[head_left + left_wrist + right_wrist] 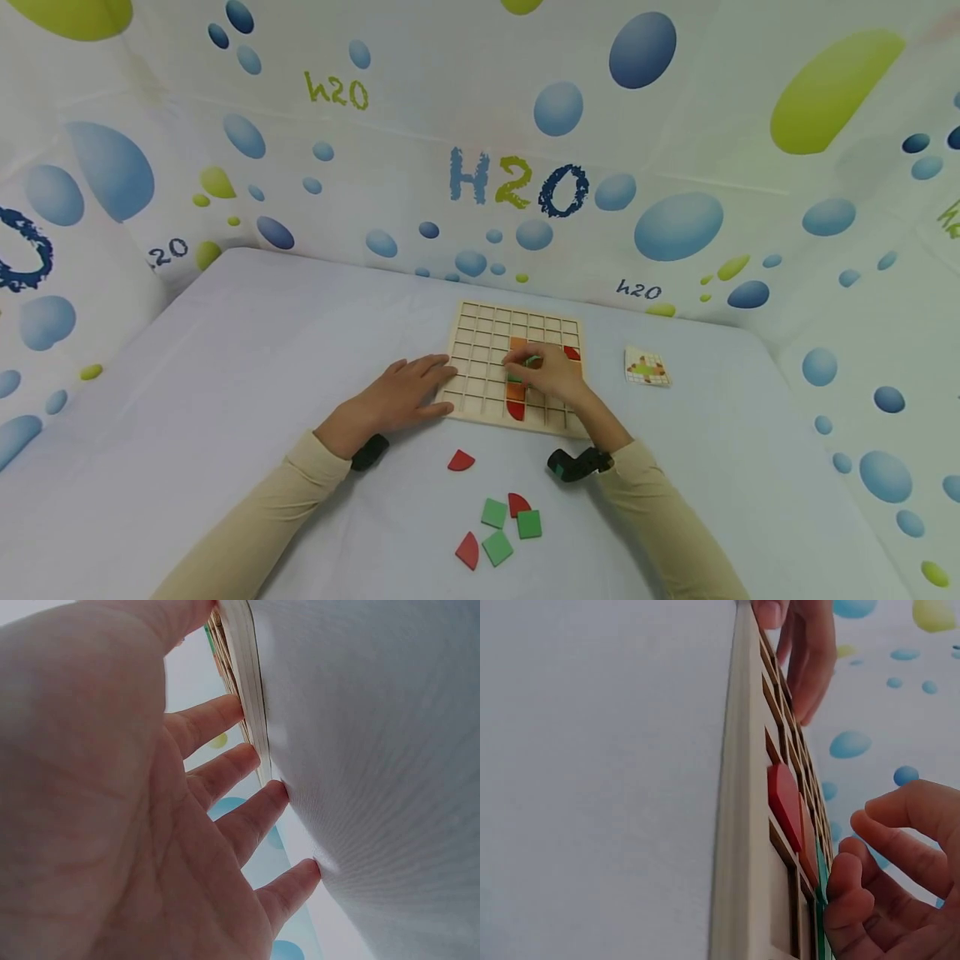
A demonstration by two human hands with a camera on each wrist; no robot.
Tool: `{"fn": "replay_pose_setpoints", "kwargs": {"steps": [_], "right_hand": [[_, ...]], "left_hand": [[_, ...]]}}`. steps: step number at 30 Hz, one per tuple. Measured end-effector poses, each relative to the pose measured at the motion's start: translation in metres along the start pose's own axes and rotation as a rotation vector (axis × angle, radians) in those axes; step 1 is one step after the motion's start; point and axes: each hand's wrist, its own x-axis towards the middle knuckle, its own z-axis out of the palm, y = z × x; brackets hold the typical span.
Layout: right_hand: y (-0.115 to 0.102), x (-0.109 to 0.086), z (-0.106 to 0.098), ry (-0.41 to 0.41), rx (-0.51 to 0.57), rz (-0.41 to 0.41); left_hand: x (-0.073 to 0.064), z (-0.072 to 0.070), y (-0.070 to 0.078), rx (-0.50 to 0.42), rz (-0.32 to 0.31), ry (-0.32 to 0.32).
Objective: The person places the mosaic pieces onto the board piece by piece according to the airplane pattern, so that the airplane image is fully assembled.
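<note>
Board (480,354) on white cloth (262,350) seems braced by the left hand (405,392), straight-fingered and gripping nothing at its left edge, while the right hand (551,372) bends over its green tile (820,871), pinching or not I cannot tell, loose pieces (529,524) handily before its front edge.

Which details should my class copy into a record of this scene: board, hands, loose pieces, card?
Board: wooden grid, partly filled
Left hand: fingers spread, touching the board's left edge
Right hand: fingertips at a green piece on the board; grip unclear
Loose pieces: three red quarter-circles, three green squares
Their place: on the white table, nearer the person than the board
Card: right of the board, coloured pattern showing
</note>
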Motion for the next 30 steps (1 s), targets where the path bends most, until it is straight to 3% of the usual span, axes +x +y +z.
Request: {"fn": "replay_pose_setpoints", "kwargs": {"steps": [9,21,25,30], "right_hand": [[-0.003,-0.01,0.01,-0.092,0.03,-0.032],[-0.022,-0.022,0.019,-0.225,-0.031,-0.095],[-0.025,-0.025,0.022,-0.284,-0.046,-0.163],[-0.025,-0.025,0.028,-0.415,-0.04,-0.253]], "left_hand": [[0.001,0.001,-0.001,-0.013,0.002,0.001],[0.002,0.001,-0.003,-0.019,0.009,0.009],[0.002,0.002,-0.003,-0.023,0.007,0.01],[0.002,0.003,-0.004,-0.015,0.005,0.015]]}}
